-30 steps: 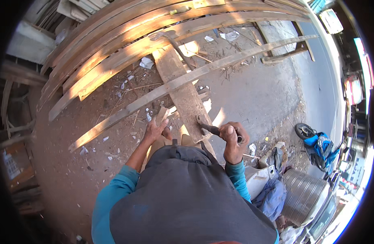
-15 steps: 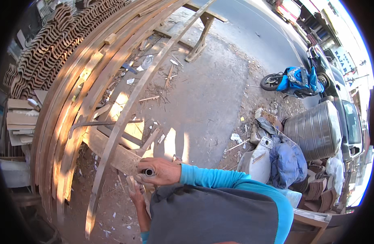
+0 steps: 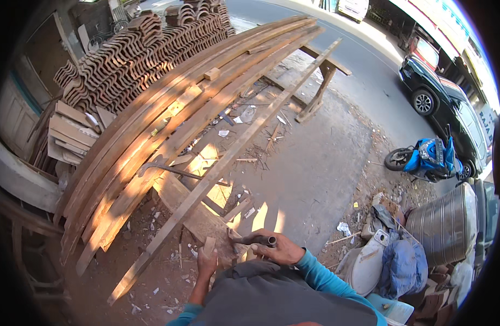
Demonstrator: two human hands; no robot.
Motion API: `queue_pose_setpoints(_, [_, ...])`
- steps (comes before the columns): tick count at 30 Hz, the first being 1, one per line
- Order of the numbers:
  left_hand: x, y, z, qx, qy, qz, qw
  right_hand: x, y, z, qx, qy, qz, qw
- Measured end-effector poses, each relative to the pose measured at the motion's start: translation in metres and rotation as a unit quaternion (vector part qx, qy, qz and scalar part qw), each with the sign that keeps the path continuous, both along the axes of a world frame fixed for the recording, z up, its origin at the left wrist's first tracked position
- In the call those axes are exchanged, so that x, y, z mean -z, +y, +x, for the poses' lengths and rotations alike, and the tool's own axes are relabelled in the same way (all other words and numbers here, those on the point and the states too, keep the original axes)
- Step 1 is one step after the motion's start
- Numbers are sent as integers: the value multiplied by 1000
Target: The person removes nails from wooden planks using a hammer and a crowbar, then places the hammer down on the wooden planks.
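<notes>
My right hand (image 3: 285,250) is wrapped round a dark metal tool (image 3: 252,239) with a hollow, pipe-like handle end; it looks like a hammer, though its head is partly hard to make out. To its left, my left hand (image 3: 207,263) grips a small pale wood block (image 3: 209,244), fingers closed on it. Both hands are low in the picture, close to my body, over the near end of a wide wooden board (image 3: 193,220). A long thin timber strip (image 3: 222,165) crosses over that board.
Long timber beams (image 3: 168,130) lie stacked on the left, with a dark metal bar (image 3: 179,172) across them. Roof tiles (image 3: 146,54) are piled behind. At right are a blue motorbike (image 3: 429,155), a metal tank (image 3: 442,225) and a blue bag (image 3: 402,266). Wood scraps litter the ground.
The view has swung left, so the scene sits further right. My hands have moved apart; the tool now lies sideways, and the wood block shows in my left hand.
</notes>
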State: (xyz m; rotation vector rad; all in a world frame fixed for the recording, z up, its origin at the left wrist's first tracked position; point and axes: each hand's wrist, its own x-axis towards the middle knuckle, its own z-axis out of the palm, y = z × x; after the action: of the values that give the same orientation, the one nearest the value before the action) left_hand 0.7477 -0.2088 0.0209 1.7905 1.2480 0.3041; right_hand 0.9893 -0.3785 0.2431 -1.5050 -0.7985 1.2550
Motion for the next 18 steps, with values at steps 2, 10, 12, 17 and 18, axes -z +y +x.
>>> queue_pose_setpoints(2, [19, 14, -28, 21, 2, 11, 1000, 2, 8, -13, -13, 42, 5, 999])
queue_pose_setpoints(10, [-11, 42, -62, -38, -53, -7, 998, -9, 39, -66, 95, -134, -59, 985])
queue_pose_setpoints(12, [-6, 45, -65, -5, -61, -22, 998, -9, 39, -69, 108, -217, -80, 967])
queue_pose_setpoints(17, [-7, 39, -46, 63, -86, -11, 994, -9, 19, -70, 146, -384, -111, 905])
queue_pose_setpoints(18, [0, 38, -44, 72, -80, -6, 994, 0, 13, -68, 180, -371, -63, 909])
